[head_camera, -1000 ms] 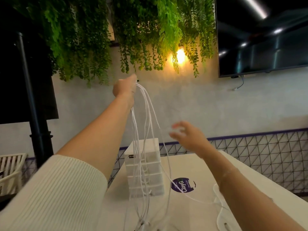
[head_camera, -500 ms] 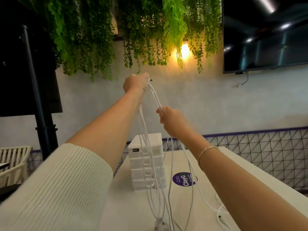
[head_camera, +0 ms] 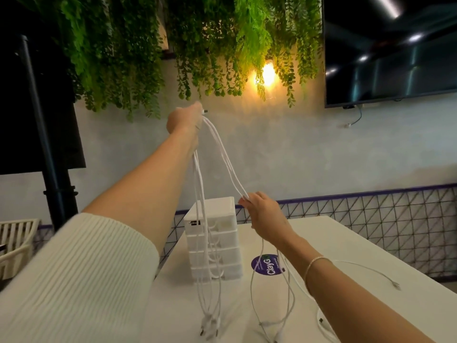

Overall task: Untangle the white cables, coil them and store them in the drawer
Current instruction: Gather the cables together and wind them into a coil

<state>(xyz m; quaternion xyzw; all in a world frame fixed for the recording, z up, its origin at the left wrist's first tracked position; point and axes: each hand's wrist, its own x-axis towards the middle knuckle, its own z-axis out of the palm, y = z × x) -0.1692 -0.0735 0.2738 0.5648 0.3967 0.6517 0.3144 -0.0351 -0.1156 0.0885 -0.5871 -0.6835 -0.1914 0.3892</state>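
Left hand (head_camera: 184, 118) gripping thin white limp cables (head_camera: 201, 219) high, ends dangling onto white table (head_camera: 329, 233). Right hand (head_camera: 263, 214) pinching two strands aside. Light, floppy, snag-prone; likely best gripping near plugs. White plastic drawer tower (head_camera: 215, 241) standing behind.

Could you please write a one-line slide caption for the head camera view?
Left hand holds the white cables high while the right hand draws some aside, before the white drawer unit.
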